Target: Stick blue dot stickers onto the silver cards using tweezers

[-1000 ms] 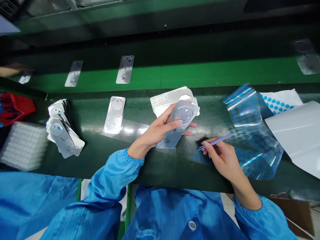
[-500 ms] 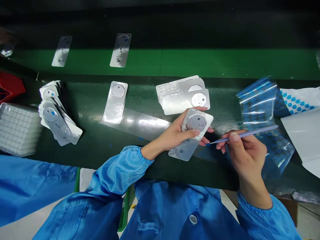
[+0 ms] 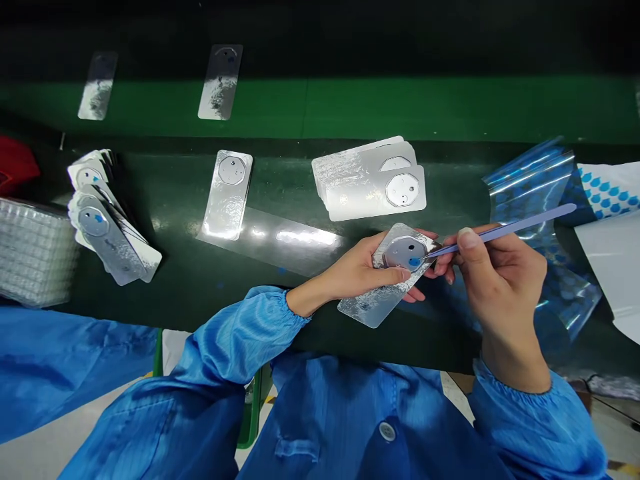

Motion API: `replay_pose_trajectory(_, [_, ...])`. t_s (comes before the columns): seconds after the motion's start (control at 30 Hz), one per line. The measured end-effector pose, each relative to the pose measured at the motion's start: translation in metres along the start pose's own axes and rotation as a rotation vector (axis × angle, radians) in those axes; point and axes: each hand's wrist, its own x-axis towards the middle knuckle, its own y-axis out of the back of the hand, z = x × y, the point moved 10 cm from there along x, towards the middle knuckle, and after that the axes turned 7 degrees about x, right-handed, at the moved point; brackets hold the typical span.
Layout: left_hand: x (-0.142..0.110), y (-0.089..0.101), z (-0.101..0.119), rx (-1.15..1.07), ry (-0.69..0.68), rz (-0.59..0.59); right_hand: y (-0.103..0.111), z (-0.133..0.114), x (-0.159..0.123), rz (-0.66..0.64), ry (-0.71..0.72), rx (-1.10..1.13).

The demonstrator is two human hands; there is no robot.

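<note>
Blue tweezers (image 3: 500, 233), pinched in the right hand (image 3: 500, 273), have just come in over the grey disc (image 3: 403, 253) of a silvery card (image 3: 367, 310), so their tip now meets a small blue dot (image 3: 414, 263) on it. The left hand (image 3: 355, 273) holds the card firmly over the table (image 3: 280, 313), thumb across its face, fingers behind. Another stack of cards (image 3: 370, 180) lies at 12 o'clock from that hand, fanned cards (image 3: 113, 233) at 9 o'clock, and blue-dotted film (image 3: 530, 193) at 3 o'clock.
</note>
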Motion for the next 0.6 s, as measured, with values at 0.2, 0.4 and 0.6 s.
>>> replay_pose_trajectory(0.2, [0.0001, -0.0015, 0.0016, 0.039, -0.029, -0.016, 0.0018, 0.0025, 0.0002, 0.007, -0.011, -0.005])
replay_pose_trajectory(0.4, [0.0006, 0.0003, 0.0016, 0.062, -0.052, -0.017, 0.0008, 0.0016, 0.0006, -0.002, -0.002, -0.028])
replay_pose_trajectory(0.6, [0.0006, 0.001, 0.0006, 0.075, -0.023, 0.028, -0.0006, 0.0036, -0.0008, -0.004, 0.012, -0.043])
